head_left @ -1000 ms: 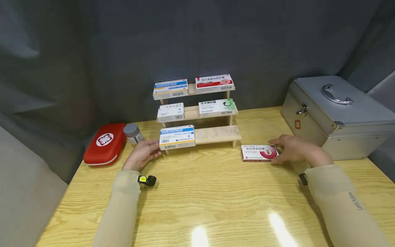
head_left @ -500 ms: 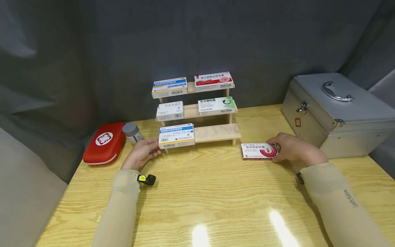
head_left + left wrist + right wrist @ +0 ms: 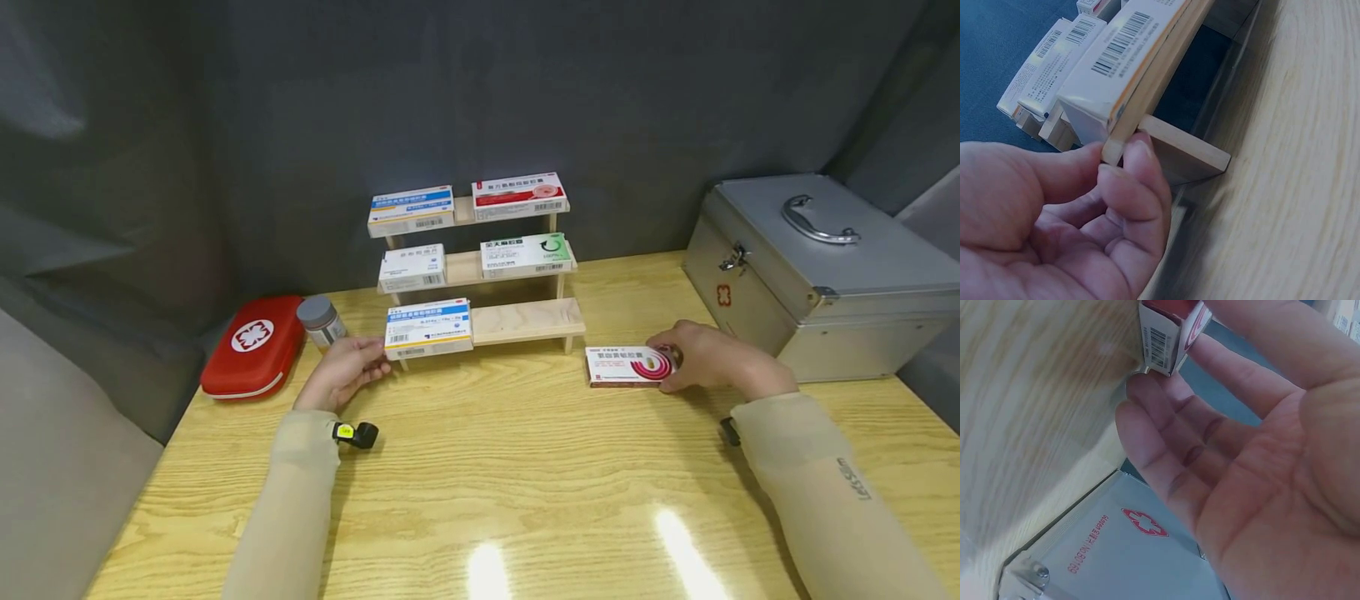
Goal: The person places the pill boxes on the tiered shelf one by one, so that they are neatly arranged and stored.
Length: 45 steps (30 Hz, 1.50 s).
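With thumb and forefinger, my left hand (image 3: 347, 371) pinches the left end of the lowest board of a three-tier wooden shelf (image 3: 525, 321); in the left wrist view the thumb and forefinger meet at the board's end (image 3: 1159, 78). Just above those fingertips lies a blue-and-white medicine box (image 3: 429, 325) on that tier. On the table right of the shelf, my right hand (image 3: 708, 358) holds the right end of a white medicine box with crimson rings (image 3: 615, 367). The right wrist view shows this box's barcoded end (image 3: 1159, 347) between thumb and fingers.
More medicine boxes sit on the middle and top tiers, including a green-and-white one (image 3: 525, 255). A red first-aid case (image 3: 251, 346) and a grey-lidded bottle (image 3: 321, 321) stand at left. A silver metal case (image 3: 810, 275) stands at right, close behind my right hand.
My right hand has moved slightly left and its fingers have closed further round the box end. The left hand keeps its place on the shelf. The head view has shifted slightly.
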Available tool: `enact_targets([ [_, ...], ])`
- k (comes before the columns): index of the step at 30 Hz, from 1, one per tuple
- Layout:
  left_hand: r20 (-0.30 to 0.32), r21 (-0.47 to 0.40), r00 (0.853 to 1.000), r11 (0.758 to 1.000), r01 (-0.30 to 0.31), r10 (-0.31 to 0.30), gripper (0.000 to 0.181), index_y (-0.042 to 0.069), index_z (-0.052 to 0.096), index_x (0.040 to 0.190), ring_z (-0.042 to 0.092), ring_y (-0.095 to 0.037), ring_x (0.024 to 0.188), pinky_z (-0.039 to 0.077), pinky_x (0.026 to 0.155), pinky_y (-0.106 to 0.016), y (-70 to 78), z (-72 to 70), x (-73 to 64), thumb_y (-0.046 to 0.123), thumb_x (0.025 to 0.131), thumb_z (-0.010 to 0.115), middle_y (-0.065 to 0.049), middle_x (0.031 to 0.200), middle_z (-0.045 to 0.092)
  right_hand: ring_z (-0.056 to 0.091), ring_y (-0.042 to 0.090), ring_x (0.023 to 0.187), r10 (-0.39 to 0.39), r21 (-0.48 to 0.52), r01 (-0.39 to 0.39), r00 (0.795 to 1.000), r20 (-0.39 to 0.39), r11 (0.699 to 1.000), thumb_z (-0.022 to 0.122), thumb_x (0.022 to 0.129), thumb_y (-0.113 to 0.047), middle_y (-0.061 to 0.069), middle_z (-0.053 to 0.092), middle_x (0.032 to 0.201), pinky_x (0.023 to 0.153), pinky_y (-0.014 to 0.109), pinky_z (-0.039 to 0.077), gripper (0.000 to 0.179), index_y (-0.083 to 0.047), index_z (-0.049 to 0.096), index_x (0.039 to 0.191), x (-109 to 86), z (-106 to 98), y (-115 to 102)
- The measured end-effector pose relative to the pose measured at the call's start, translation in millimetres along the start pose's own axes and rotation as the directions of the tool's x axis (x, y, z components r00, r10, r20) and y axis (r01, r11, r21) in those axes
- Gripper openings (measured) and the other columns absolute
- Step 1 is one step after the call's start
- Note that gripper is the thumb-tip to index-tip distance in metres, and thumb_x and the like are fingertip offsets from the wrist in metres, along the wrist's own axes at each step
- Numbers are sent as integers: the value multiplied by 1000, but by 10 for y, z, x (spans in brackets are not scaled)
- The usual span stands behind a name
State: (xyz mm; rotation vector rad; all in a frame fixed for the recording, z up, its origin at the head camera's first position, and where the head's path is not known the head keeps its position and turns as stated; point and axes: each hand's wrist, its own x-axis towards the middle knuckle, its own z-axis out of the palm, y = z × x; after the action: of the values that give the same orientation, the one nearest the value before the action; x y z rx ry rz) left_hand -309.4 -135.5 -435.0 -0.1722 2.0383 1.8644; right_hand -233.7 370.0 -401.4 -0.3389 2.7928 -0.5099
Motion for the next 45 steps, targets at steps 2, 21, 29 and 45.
enact_targets([
  [2,-1,-1,1000,1000,3,-3,37,-11,48,136,60,-12,74,51,66,-20,-3,0,1,9,105,48,-8,95,63,48,27,85,-1,-3,1,1000,1,1000,90,71,-21,16,55,100,77,43,44,71,5,59,130,3,3,5],
  [21,-9,14,1000,1000,6,-6,36,-10,50,136,60,-12,74,51,65,-19,13,7,7,10,106,47,-8,95,64,49,21,82,-93,43,96,994,-57,994,90,71,-28,8,54,93,71,34,43,61,0,66,120,-38,-34,56],
  [29,-1,20,1000,1000,8,-8,36,-10,50,136,60,-12,75,51,66,-20,5,-2,11,10,106,47,-7,95,64,52,25,88,-80,7,82,981,-177,997,89,73,-29,13,55,102,74,37,45,63,0,64,124,-116,-186,13],
  [45,26,3,1000,1000,-17,17,38,-11,48,137,61,-13,77,52,69,-21,-19,-28,23,10,105,49,-9,97,63,63,27,94,-149,23,167,927,-345,986,91,72,-30,12,57,110,77,42,50,63,-4,66,124,-272,-410,-269],
])
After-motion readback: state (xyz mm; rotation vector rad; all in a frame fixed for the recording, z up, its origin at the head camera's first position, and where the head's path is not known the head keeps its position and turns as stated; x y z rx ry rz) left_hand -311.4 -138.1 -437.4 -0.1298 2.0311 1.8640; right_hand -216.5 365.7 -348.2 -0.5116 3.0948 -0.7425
